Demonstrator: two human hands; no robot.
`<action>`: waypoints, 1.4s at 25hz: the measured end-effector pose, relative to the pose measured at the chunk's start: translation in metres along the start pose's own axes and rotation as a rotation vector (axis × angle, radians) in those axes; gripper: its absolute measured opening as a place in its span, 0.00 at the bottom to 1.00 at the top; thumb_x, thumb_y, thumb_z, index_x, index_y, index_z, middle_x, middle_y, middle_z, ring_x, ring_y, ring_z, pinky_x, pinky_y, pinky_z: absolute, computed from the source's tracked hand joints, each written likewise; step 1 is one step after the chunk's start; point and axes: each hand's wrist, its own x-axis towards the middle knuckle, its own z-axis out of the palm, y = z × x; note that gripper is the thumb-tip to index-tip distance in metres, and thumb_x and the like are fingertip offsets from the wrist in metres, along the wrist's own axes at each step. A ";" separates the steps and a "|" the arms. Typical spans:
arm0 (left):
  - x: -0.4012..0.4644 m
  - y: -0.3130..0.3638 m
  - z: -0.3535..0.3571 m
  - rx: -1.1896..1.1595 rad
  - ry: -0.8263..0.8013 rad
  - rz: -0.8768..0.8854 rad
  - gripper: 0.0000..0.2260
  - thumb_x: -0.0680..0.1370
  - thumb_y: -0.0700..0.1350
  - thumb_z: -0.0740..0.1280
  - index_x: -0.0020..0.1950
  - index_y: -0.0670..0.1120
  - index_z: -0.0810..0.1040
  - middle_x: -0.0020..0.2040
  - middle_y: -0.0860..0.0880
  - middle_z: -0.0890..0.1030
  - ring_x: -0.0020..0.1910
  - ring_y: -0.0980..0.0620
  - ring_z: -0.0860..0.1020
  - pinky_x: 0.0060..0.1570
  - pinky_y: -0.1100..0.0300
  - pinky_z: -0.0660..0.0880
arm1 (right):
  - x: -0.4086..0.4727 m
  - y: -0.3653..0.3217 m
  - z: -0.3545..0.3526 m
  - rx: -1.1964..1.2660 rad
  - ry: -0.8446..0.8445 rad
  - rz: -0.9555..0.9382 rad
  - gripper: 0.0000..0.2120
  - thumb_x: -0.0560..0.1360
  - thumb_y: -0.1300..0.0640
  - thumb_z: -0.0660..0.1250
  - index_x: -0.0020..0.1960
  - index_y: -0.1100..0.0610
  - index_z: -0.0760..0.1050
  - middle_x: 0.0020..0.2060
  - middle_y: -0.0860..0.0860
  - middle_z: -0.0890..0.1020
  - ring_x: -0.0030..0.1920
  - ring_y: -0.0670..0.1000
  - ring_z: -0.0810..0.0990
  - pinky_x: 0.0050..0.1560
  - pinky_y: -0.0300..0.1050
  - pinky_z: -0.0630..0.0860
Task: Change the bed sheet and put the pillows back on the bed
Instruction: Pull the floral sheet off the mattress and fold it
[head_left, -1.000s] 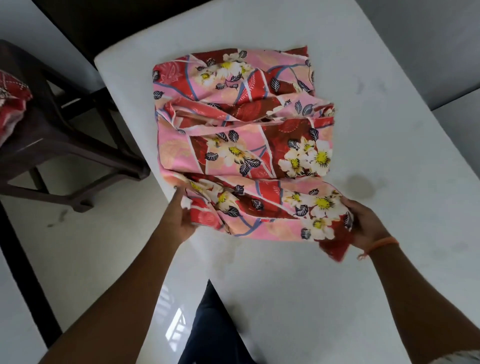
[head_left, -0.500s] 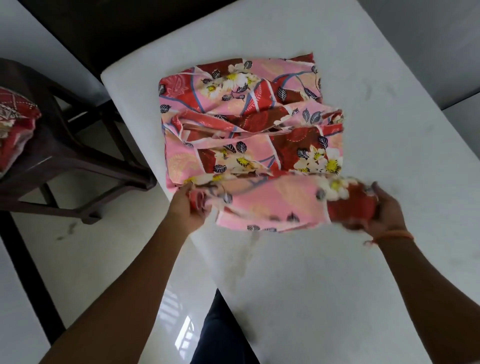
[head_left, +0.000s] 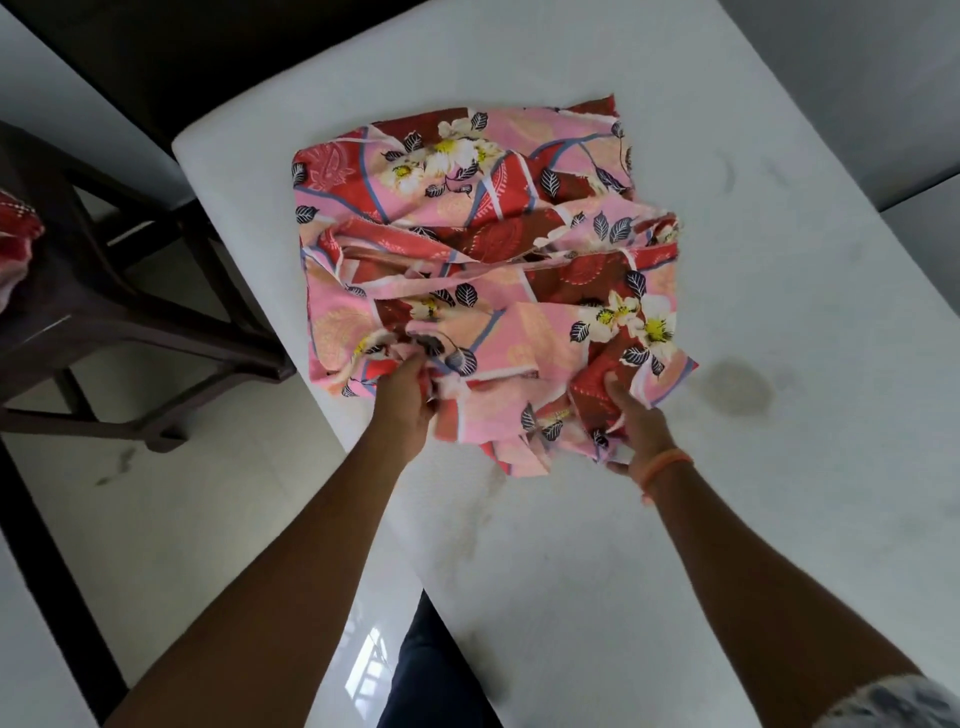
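Observation:
A folded pink and red floral bed sheet (head_left: 467, 249) lies in a bunched stack on the bare white mattress (head_left: 727, 519), near its far left corner. My left hand (head_left: 405, 400) grips a gathered bunch of the sheet's near edge. My right hand (head_left: 636, 431), with an orange band on the wrist, grips the near right corner of the fabric, thumb on top. Both hands sit close together at the front of the stack. No pillows show on the mattress.
A dark brown plastic chair (head_left: 104, 291) stands on the pale tiled floor (head_left: 182, 519) left of the bed, with red patterned cloth (head_left: 15, 234) on its seat. The mattress carries a grey stain (head_left: 737, 387) right of the sheet. My dark trouser leg (head_left: 431, 675) is beside the bed edge.
Both hands lifted the sheet's near edge and brought it in. They were spread wide apart and are now close together, bunching the front layers.

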 end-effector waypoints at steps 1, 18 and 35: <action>0.002 0.006 0.009 -0.046 0.005 -0.025 0.09 0.84 0.46 0.58 0.54 0.48 0.78 0.46 0.50 0.83 0.45 0.51 0.80 0.49 0.54 0.77 | -0.001 0.009 0.009 -0.024 0.028 0.004 0.38 0.65 0.39 0.77 0.67 0.54 0.68 0.59 0.55 0.77 0.51 0.54 0.78 0.41 0.50 0.78; -0.060 0.043 0.049 -0.200 0.041 -0.397 0.14 0.83 0.47 0.60 0.39 0.46 0.76 0.27 0.49 0.79 0.20 0.55 0.76 0.18 0.67 0.71 | -0.038 -0.053 0.003 0.329 -0.151 0.048 0.35 0.69 0.24 0.58 0.59 0.52 0.74 0.54 0.54 0.79 0.59 0.56 0.75 0.58 0.61 0.69; -0.047 0.166 0.064 -0.208 -0.111 -0.054 0.21 0.81 0.44 0.53 0.29 0.46 0.72 0.23 0.53 0.72 0.18 0.58 0.65 0.22 0.70 0.59 | -0.077 -0.171 0.093 -0.038 -0.003 -0.703 0.13 0.76 0.61 0.67 0.60 0.58 0.74 0.47 0.53 0.79 0.45 0.53 0.77 0.41 0.41 0.77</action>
